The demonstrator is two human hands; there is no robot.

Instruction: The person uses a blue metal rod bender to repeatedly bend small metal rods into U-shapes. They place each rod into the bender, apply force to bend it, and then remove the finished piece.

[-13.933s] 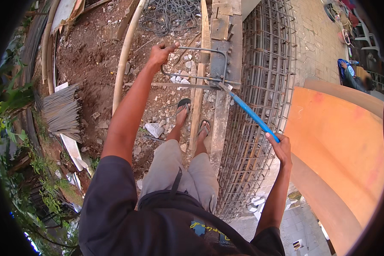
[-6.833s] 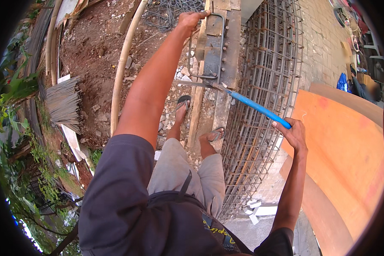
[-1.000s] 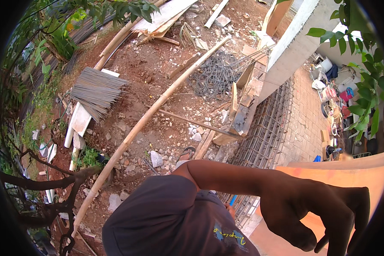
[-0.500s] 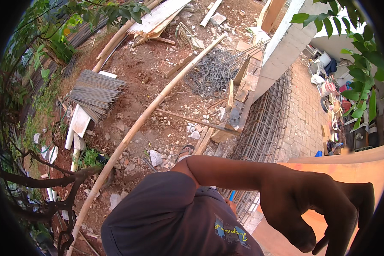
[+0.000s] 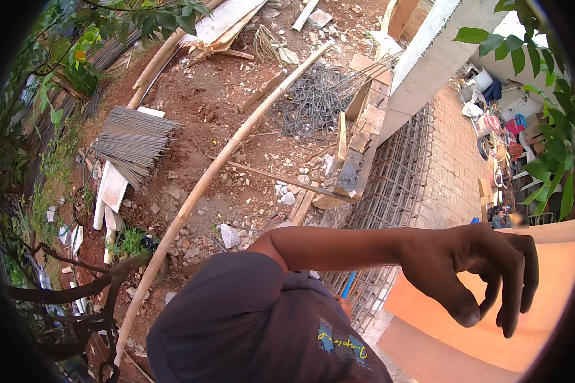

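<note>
My left arm reaches across to the right from the dark short sleeve. At its end my left hand (image 5: 476,268) hangs palm down, with loosely bent fingers apart and nothing in them. It is above a smooth orange sheet (image 5: 428,316), apparently without touching it. At the side of my shirt (image 5: 281,332), mostly hidden, a small part of my right hand (image 5: 345,304) shows by a blue rod-like thing (image 5: 349,285), which seems to be in its grip. Below that lies a long steel rebar cage (image 5: 390,191).
A long wooden pole (image 5: 227,150) slants across rubble-strewn red earth. Bundled steel rods (image 5: 134,143) lie left; tangled wire (image 5: 310,102) lies beyond the pole. A concrete column (image 5: 421,73) leans in view at upper right. Leafy branches (image 5: 543,57) and dark limbs (image 5: 76,287) hang at both edges.
My left hand has risen a little and its fingers have spread, showing more of the orange sheet. More of the blue rod-like thing shows. The view has shifted slightly.
</note>
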